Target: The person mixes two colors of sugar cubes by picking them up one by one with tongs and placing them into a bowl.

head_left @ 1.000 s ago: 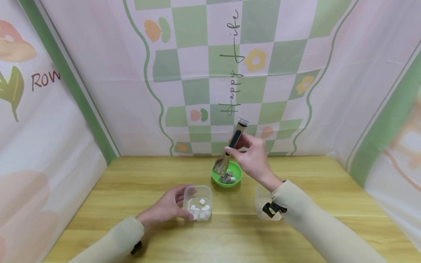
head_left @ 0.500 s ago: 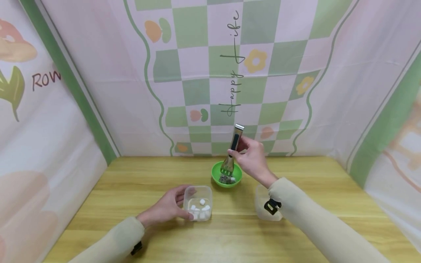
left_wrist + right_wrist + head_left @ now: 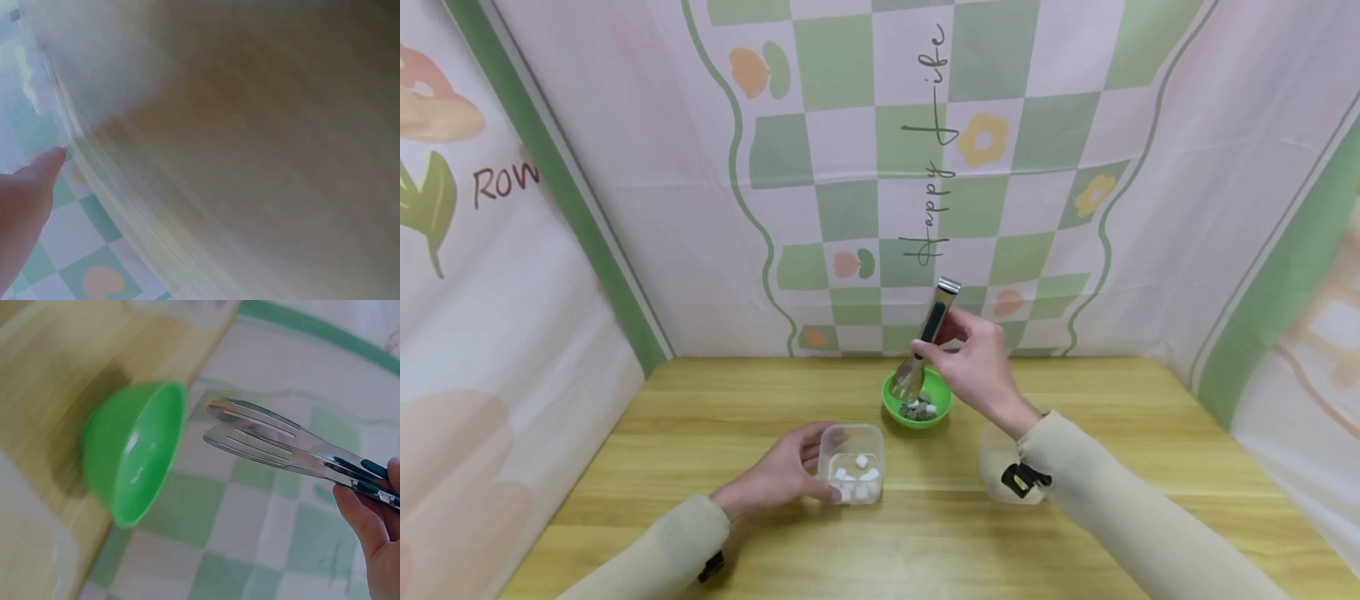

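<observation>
In the head view my right hand (image 3: 976,367) pinches metal tongs (image 3: 928,333) with dark grips. Their slotted ends hang tilted over the left side of a green bowl (image 3: 943,406). Grey pieces (image 3: 912,412) and a white piece (image 3: 931,410) lie inside the bowl. From the right wrist, the two slotted blades (image 3: 256,440) stand slightly apart, and I see nothing between them. My left hand (image 3: 782,471) holds a clear plastic container (image 3: 877,446) by its left side, thumb at the near corner and fingers behind. Several small white cubes (image 3: 857,482) lie in it.
A second clear container (image 3: 996,467) stands on the right, partly hidden by my right sleeve and wrist strap. The wooden table (image 3: 917,542) ends at a printed checkered cloth (image 3: 842,208) behind the bowl. Cloth also hangs on both sides.
Half a second ago the tongs' ends pointed down at the grey pieces; now they are raised and tilted left, much as one second ago. My left hand and its container stay put.
</observation>
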